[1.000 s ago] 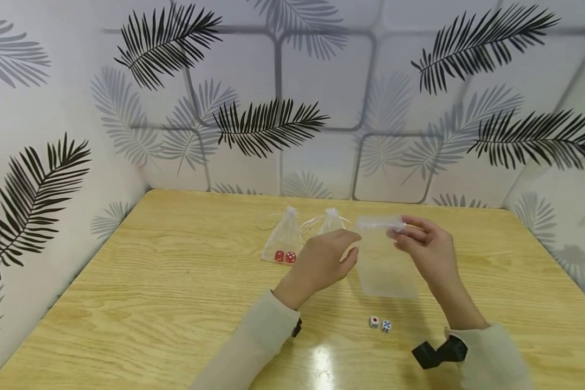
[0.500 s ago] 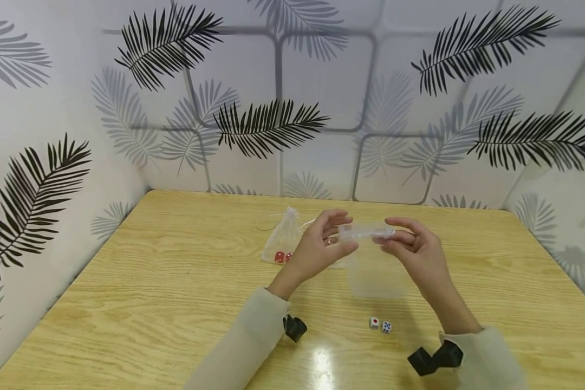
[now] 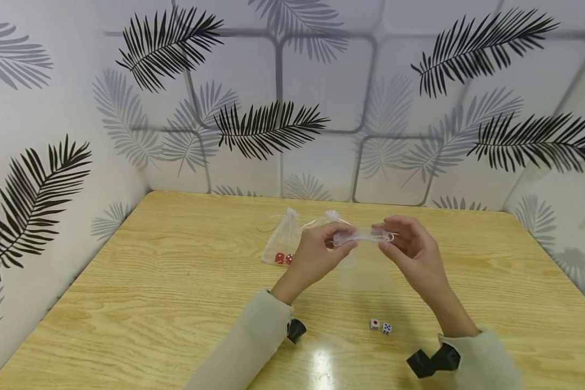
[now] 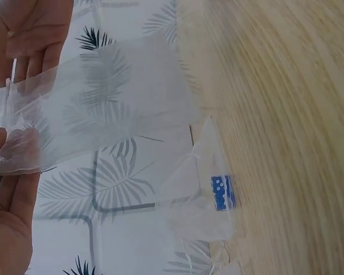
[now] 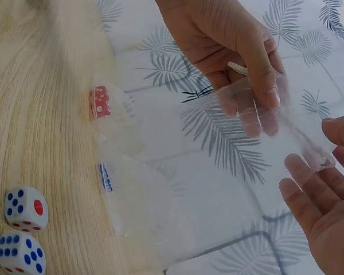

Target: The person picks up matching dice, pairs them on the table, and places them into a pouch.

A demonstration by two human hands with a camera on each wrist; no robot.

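Note:
In the head view a sheer white drawstring pouch [image 3: 365,236] hangs above the table, mouth up. My left hand [image 3: 317,252] pinches one end of its mouth; the right wrist view shows the thumb in front and fingers behind the thin fabric. At the other end is my right hand [image 3: 414,249], its thumb [image 5: 339,130] apart from its fingers and the pouch corner [image 5: 318,160] lying against the fingers. No dice show inside this pouch. Nearer me, two white dice [image 3: 381,326] with coloured dots lie on the table.
Behind my left hand stand two tied pouches, one with red dice [image 3: 280,258] and one with blue dice [image 4: 222,192]. The wood-grain table [image 3: 175,271] meets a leaf-patterned backdrop [image 3: 322,157]. Black wrist cameras [image 3: 434,362] sit at the cuffs.
My left hand has come to the pouch and now pinches its mouth. The pouch has shifted left and its mouth turned towards me; my right thumb and fingers have parted. The white dice stay put.

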